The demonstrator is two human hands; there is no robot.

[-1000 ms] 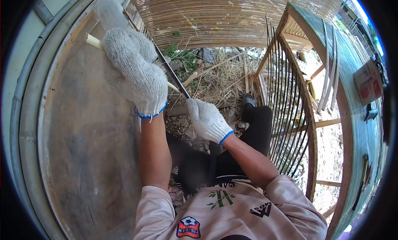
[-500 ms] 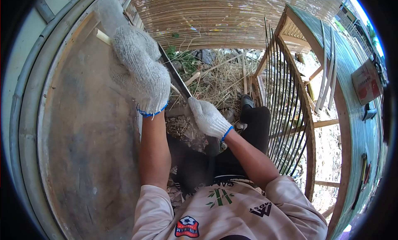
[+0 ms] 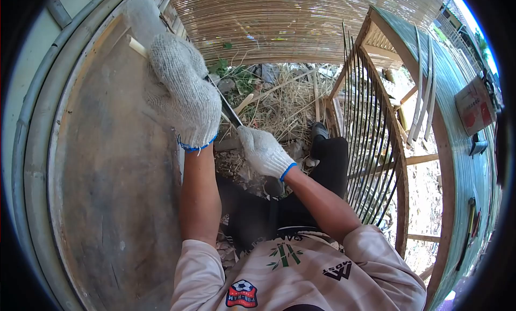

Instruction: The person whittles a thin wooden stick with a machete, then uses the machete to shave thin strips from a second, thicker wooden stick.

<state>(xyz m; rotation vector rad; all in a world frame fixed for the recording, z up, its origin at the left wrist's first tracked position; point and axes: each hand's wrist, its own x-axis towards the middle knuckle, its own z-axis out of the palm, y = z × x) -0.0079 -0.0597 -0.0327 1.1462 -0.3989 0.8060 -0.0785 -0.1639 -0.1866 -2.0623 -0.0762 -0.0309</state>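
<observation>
My left hand (image 3: 188, 88), in a white knitted glove with a blue cuff, is closed around a pale stick (image 3: 137, 46) that looks like bamboo or wood. One cut end of it sticks out past the glove at the upper left; the middle is hidden by the fingers. My right hand (image 3: 263, 151), gloved the same way, grips a long knife (image 3: 231, 116), its handle hidden in the fist. The dark blade slants up and left towards my left hand, its far part running behind the glove. Another pale piece (image 3: 245, 103) shows beside the blade.
A worn brown board (image 3: 121, 192) lies left, edged by grey poles (image 3: 36, 166). Bamboo blinds (image 3: 301, 26) hang ahead over dry straw (image 3: 287, 104). To the right, dark thin rods (image 3: 371, 128) lean on a wooden frame (image 3: 400, 187); a green-topped bench (image 3: 457, 149) carries a box (image 3: 475, 106).
My right hand has shifted slightly left, bringing the knife with it. The blade has turned and shows a narrower face. My left hand and the stick have moved a little to the right.
</observation>
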